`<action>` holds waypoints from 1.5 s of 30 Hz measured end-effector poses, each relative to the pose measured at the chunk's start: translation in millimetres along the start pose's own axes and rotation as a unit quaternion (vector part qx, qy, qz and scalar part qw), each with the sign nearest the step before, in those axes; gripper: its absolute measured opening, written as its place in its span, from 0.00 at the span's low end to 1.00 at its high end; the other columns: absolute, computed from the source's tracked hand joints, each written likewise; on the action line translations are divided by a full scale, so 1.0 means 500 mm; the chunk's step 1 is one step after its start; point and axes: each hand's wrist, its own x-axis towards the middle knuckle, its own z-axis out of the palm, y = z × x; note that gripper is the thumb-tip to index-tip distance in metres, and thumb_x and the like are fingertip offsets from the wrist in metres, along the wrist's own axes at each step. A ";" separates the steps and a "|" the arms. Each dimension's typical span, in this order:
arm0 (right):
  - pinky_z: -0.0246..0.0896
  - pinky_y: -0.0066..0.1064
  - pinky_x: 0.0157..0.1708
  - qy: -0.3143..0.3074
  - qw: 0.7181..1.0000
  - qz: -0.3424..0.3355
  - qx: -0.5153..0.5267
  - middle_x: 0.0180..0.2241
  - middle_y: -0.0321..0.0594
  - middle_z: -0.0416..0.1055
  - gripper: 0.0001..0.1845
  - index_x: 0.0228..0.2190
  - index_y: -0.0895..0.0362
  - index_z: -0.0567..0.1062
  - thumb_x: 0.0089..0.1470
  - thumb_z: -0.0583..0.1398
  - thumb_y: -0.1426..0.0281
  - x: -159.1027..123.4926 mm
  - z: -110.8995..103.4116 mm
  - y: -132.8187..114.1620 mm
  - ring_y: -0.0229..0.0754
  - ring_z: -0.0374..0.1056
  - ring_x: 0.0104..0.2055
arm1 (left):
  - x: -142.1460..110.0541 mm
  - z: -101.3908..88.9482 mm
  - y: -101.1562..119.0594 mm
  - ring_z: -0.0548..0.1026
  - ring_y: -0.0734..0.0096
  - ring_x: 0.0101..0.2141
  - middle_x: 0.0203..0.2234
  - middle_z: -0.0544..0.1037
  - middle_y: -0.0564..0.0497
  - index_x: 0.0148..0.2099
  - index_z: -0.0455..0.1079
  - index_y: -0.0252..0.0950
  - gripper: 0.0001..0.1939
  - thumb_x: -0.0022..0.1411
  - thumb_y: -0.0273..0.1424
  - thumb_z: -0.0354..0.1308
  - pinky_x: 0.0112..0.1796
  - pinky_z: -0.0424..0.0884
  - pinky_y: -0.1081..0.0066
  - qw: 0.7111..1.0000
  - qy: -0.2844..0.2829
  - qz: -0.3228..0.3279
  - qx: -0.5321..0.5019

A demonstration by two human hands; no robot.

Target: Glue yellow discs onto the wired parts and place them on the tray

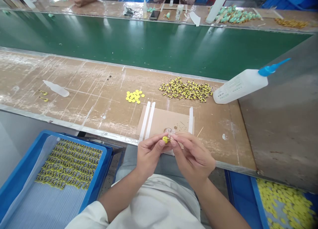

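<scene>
Between thumb and forefinger, my left hand (148, 154) pinches a small round yellow disc (165, 140) just above the table's front edge. My right hand (192, 156) is closed in a pinch right beside it; a thin, dark bit shows between the disc and its fingertips, too small to name. Below and behind the fingers lies a cardboard sheet (162, 118) with white tape strips, a clear round blob and dark specks. Farther back are a group of loose yellow discs (134, 96) and a heap of small yellow-and-dark parts (186, 89).
A white bottle with blue nozzle (240, 86) leans at right against a metal wall (285, 123). A thin stick (200, 132) lies nearby. Blue trays (108, 159) sit low on both sides. Beyond runs a green belt (139, 43), with other people's hands (79, 0) across it.
</scene>
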 end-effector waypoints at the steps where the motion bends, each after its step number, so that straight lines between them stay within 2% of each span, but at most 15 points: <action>1: 0.75 0.37 0.38 -0.001 1.000 -0.002 0.001 0.36 0.40 0.78 0.20 0.44 0.50 0.79 0.52 0.65 0.82 0.000 0.000 0.000 0.42 0.76 0.36 | 0.000 0.000 0.000 0.83 0.62 0.37 0.38 0.84 0.45 0.45 0.81 0.41 0.10 0.60 0.34 0.66 0.41 0.81 0.64 1.000 -0.001 0.001 -0.001; 9: 0.75 0.39 0.40 -0.007 1.000 0.010 0.008 0.37 0.40 0.78 0.19 0.43 0.50 0.79 0.52 0.65 0.81 -0.004 -0.002 0.000 0.44 0.76 0.38 | 0.000 -0.005 -0.004 0.82 0.64 0.37 0.42 0.83 0.45 0.44 0.82 0.41 0.10 0.59 0.33 0.67 0.40 0.81 0.67 1.000 0.013 0.015 0.016; 31: 0.75 0.38 0.39 -0.057 0.998 0.027 0.033 0.36 0.42 0.78 0.15 0.41 0.52 0.79 0.53 0.63 0.81 0.006 -0.010 -0.006 0.44 0.75 0.38 | -0.005 -0.007 0.002 0.80 0.66 0.36 0.39 0.80 0.46 0.44 0.82 0.41 0.10 0.59 0.32 0.66 0.36 0.81 0.70 0.997 0.017 0.045 0.059; 38: 0.74 0.37 0.40 -0.061 0.997 0.012 0.047 0.35 0.40 0.77 0.18 0.41 0.51 0.78 0.53 0.63 0.83 0.009 -0.008 -0.010 0.43 0.75 0.38 | -0.006 -0.010 0.017 0.78 0.68 0.33 0.31 0.77 0.49 0.43 0.82 0.43 0.10 0.57 0.31 0.68 0.35 0.81 0.67 0.988 0.005 0.102 0.117; 45: 0.74 0.37 0.40 -0.077 0.994 0.001 0.080 0.35 0.40 0.77 0.20 0.42 0.52 0.78 0.52 0.63 0.85 0.013 -0.001 -0.010 0.43 0.75 0.37 | -0.009 -0.023 0.028 0.76 0.70 0.31 0.29 0.76 0.49 0.44 0.81 0.42 0.11 0.57 0.29 0.67 0.34 0.78 0.70 0.973 0.015 0.145 0.181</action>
